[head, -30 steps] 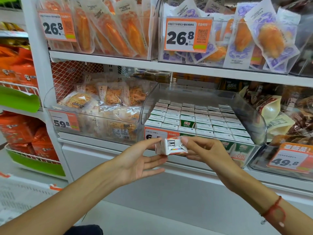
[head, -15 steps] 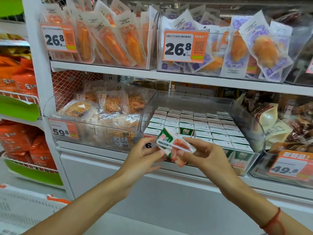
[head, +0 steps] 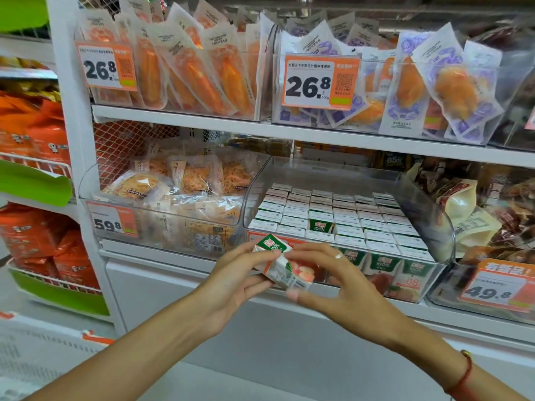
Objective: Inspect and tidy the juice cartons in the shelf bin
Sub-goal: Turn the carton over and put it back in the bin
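In front of the clear bin (head: 428, 215) on the middle shelf, both hands hold one juice carton (head: 282, 264), tilted, its green top up and to the left; left hand (head: 231, 282) pinches the carton's left side, thumb on the top edge, fingers curled beneath; right hand (head: 333, 285) grips the right end, fingers over the top, thumb under the lower corner; a ring (head: 338, 256) shows on one right finger, a red cord (head: 463, 377) on the right wrist. Inside the bin, cartons (head: 341, 215) stand in close rows, white tops up; one gap in the third column exposes a green carton face (head: 320, 225). Left of the bin, a second bin (head: 162, 227) of snack packs bears a tag (head: 114, 222) reading 59.8; above, a tag (head: 320, 81) reads 26.8.
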